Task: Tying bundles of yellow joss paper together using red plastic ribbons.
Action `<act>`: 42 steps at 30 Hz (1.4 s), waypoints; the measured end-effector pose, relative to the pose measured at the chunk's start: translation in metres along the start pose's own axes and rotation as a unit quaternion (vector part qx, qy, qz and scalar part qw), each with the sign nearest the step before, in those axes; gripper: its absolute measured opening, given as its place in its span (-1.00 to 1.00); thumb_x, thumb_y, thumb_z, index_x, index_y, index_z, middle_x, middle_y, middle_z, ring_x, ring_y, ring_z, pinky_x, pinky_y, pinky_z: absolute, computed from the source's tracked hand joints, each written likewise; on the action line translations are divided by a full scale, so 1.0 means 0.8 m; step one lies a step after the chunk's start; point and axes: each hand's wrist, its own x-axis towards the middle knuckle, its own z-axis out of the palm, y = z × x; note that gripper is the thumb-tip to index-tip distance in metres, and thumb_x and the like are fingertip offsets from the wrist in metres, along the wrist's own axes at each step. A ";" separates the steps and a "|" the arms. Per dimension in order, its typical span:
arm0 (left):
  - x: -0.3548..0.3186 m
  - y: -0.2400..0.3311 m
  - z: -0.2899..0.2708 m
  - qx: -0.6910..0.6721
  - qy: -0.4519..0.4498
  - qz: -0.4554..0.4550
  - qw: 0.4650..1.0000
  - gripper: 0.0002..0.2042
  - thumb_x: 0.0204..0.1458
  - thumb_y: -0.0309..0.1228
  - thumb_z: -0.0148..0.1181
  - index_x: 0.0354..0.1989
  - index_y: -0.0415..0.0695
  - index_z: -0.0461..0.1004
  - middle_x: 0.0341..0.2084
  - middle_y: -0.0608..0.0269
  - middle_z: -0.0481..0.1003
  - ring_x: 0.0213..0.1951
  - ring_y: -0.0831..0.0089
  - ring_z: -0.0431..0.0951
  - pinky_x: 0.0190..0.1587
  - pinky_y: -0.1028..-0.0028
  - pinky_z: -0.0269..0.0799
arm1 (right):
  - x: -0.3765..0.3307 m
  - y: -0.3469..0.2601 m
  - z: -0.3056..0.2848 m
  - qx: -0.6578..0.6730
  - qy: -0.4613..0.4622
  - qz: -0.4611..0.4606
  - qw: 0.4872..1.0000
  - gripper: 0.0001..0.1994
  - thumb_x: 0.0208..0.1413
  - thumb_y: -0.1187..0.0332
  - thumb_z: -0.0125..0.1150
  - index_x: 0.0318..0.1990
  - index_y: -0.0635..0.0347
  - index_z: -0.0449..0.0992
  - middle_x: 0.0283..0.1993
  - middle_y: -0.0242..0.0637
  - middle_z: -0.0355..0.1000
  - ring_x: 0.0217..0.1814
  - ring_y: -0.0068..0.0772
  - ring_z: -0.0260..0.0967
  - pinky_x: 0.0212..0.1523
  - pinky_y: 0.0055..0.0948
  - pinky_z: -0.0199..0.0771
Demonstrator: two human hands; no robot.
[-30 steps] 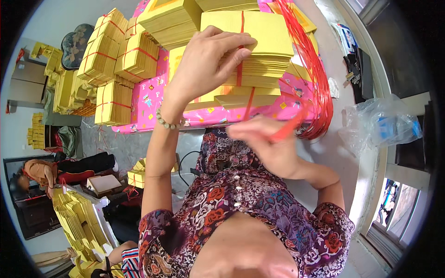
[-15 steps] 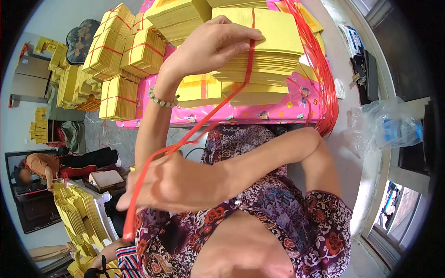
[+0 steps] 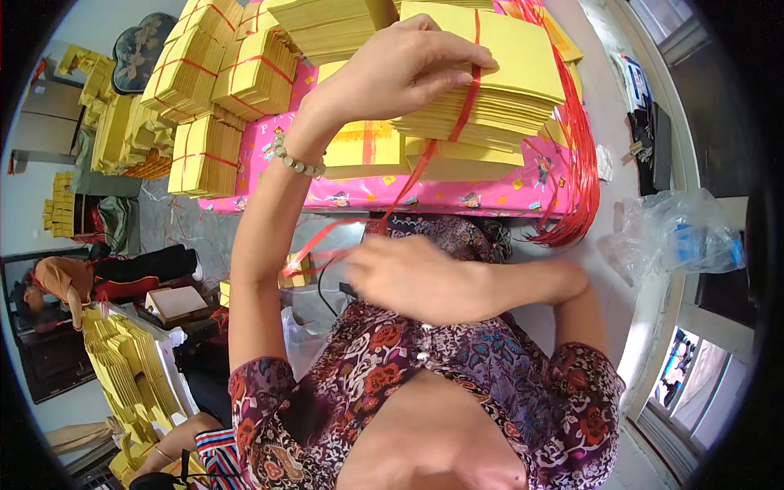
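Observation:
A thick stack of yellow paper point(image 3: 514, 49) lies on the table, with a flat red plastic ribbon point(image 3: 462, 122) running over its top and down its near side. My left hand point(image 3: 408, 65), a beaded bracelet on its wrist, rests at the stack's left side. Its thumb and fingers pinch the ribbon against the paper near the top edge. In front of my chest is my right hand point(image 3: 425, 282), smeared by motion, its fingers closed on the ribbon's slack length. That ribbon stretches from the stack down to it, and a loose loop trails to the left.
Tied yellow bundles point(image 3: 261, 69) are piled at the table's left. A hank of red ribbons point(image 3: 576, 163) hangs over the right edge of the pink tablecloth point(image 3: 343, 196). A clear plastic bag point(image 3: 686, 237) is at right. Another person point(image 3: 69, 286) works beside yellow paper at left.
My right hand has swung rightward and slightly up from the lower left, and the ribbon's loose end has moved with it. My left hand keeps its place on the stack; the view has shifted a little.

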 end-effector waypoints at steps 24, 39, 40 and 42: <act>0.011 -0.006 -0.014 -0.109 -0.001 0.010 0.994 -0.74 0.10 -0.36 0.13 -0.05 -0.13 0.50 -0.23 0.12 0.54 -0.20 0.18 0.44 -0.07 0.27 0.31 | 0.052 0.100 0.021 -0.237 0.351 0.089 0.902 -0.82 -0.11 0.36 0.20 -0.28 0.02 0.57 -0.40 -0.48 0.40 -0.47 -0.50 0.39 -0.44 -0.47 0.39; 0.013 0.002 -0.018 -0.111 0.001 0.008 0.994 -0.73 0.09 -0.36 0.15 -0.05 -0.14 0.51 -0.26 0.11 0.54 -0.24 0.16 0.43 -0.09 0.27 0.31 | 0.108 0.125 0.054 -0.154 0.360 0.013 0.920 -0.88 -0.17 0.41 0.18 -0.41 0.17 0.46 -0.41 -0.29 0.32 -0.40 -0.33 0.41 -0.48 -0.35 0.43; 0.013 0.004 -0.020 -0.107 -0.006 -0.004 0.994 -0.73 0.09 -0.36 0.15 -0.05 -0.13 0.51 -0.27 0.11 0.55 -0.25 0.16 0.43 -0.09 0.27 0.31 | 0.107 0.127 0.056 -0.136 0.327 0.008 0.935 -0.83 -0.16 0.42 0.18 -0.35 0.20 0.46 -0.38 -0.24 0.35 -0.35 -0.28 0.44 -0.44 -0.31 0.48; 0.013 0.004 -0.020 -0.104 -0.012 -0.017 0.994 -0.73 0.09 -0.36 0.15 -0.04 -0.13 0.51 -0.27 0.11 0.55 -0.26 0.17 0.43 -0.09 0.27 0.31 | 0.101 0.124 0.061 -0.152 0.283 0.034 0.946 -0.83 -0.17 0.43 0.18 -0.34 0.22 0.46 -0.37 -0.22 0.37 -0.34 -0.25 0.46 -0.41 -0.31 0.50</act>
